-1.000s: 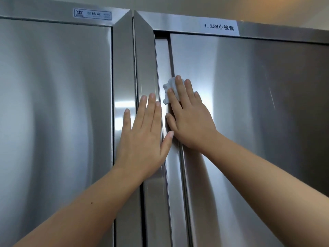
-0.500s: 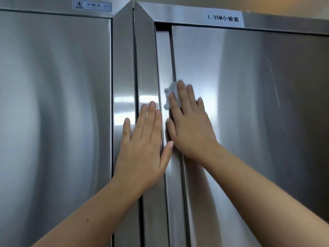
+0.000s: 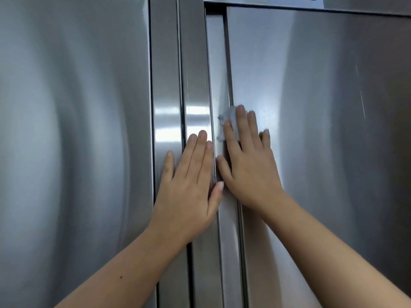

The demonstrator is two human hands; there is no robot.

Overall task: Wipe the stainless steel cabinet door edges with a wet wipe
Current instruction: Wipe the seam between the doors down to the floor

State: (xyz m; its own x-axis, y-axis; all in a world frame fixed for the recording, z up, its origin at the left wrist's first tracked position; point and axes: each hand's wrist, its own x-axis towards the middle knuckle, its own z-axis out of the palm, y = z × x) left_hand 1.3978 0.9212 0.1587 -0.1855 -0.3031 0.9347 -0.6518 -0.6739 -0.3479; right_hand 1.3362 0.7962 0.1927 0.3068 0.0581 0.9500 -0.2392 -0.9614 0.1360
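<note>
While both hands lie flat on the steel, we look through the head camera at two cabinets standing side by side. We take as our landmark the door edge (image 3: 229, 63), the left border of the right-hand door (image 3: 322, 152), which runs from the top of the view downward.

Across that edge we see the right hand (image 3: 249, 170) spread open, its fingers straight and a little apart, the palm on the door face just right of the edge. Under its index and middle fingers sits the wet wipe (image 3: 229, 123), white and crumpled, pressed against the metal right on the edge and bulging out to the left of it over the recessed strip (image 3: 216, 74).

Just left of the edge we find the left hand (image 3: 191, 192), also open, fingers straight and held together, lying on the frame post (image 3: 194, 63) and holding nothing. Its thumb stretches toward the edge and ends beside the base of the right hand; whether the two touch we cannot tell.

Farther left of the edge stands a second post (image 3: 165, 85), then the left-hand door (image 3: 77, 152). Bright reflections cross both posts above the left fingertips.

High up, right of the edge, a white label (image 3: 298, 0) is cut off by the frame, its print unreadable.
</note>
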